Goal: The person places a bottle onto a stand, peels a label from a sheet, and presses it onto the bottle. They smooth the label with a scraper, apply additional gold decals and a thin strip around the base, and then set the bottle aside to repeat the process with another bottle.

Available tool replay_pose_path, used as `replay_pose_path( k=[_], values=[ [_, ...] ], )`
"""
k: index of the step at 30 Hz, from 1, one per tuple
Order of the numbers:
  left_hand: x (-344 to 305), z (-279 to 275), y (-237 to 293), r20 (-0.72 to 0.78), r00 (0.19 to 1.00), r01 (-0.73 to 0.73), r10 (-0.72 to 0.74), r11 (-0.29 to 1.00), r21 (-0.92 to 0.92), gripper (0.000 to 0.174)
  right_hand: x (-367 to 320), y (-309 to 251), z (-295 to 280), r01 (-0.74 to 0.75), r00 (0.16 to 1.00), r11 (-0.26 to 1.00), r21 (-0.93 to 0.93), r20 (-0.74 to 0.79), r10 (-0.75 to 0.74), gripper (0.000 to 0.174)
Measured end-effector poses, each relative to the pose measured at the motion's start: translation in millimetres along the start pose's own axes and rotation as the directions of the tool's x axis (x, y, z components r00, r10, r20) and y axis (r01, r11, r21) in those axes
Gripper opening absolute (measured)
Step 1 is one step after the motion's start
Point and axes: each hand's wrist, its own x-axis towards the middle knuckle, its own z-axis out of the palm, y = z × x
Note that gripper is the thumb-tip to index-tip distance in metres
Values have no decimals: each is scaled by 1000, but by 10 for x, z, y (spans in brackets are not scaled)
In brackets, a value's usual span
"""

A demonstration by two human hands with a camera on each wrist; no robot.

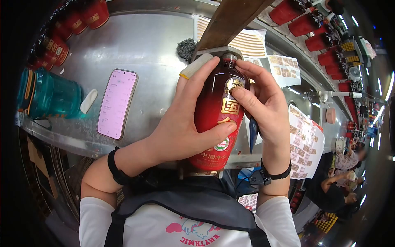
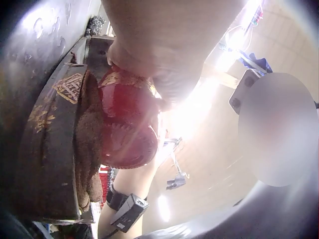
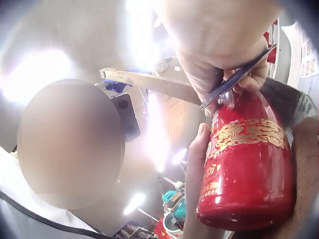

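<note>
A red glass bottle (image 1: 214, 111) with a dark neck and gold decoration lies tilted between both hands. My left hand (image 1: 185, 119) grips it from the side, with the thumb beside a small curved gold piece (image 1: 224, 120) on the glass. One left finger wears a white sleeve (image 1: 196, 66) with a yellow edge. My right hand (image 1: 263, 99) curls its fingers near the neck and presses its thumb on a gold emblem (image 1: 235, 84). Dark blue, pointed tweezers (image 1: 253, 136) are tucked in that hand. Under the bottle is a dark stand (image 2: 55, 144) lined with brown cloth (image 2: 88, 139).
A phone (image 1: 117, 103) with a lit screen lies on the metal table, near a teal jug (image 1: 53, 94) and a white cloth piece (image 1: 89, 101). Steel wool (image 1: 187, 49) and sticker sheets (image 1: 304, 142) lie around the stand. Red bottles (image 1: 298, 25) line the far side.
</note>
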Motion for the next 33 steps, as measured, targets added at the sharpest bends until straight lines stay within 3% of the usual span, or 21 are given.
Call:
replay_pose_path(
  k=[6,16,21,33],
  values=[
    [2,20,-14,6,1000,12,-12,999,-53,96,-10,-60,8,-65,998,997,35,-4,66,54],
    [27,42,-72,-33,999,-38,37,998,-43,94,5,-58,9,-43,999,997,67,10,42,51],
    [51,17,-69,-30,998,-53,52,998,-24,92,21,-129,23,-136,990,979,149,-8,138,48],
    [81,72,-71,-26,999,-30,27,993,-116,89,7,-76,-44,-110,994,987,115,-1,111,51]
  ],
)
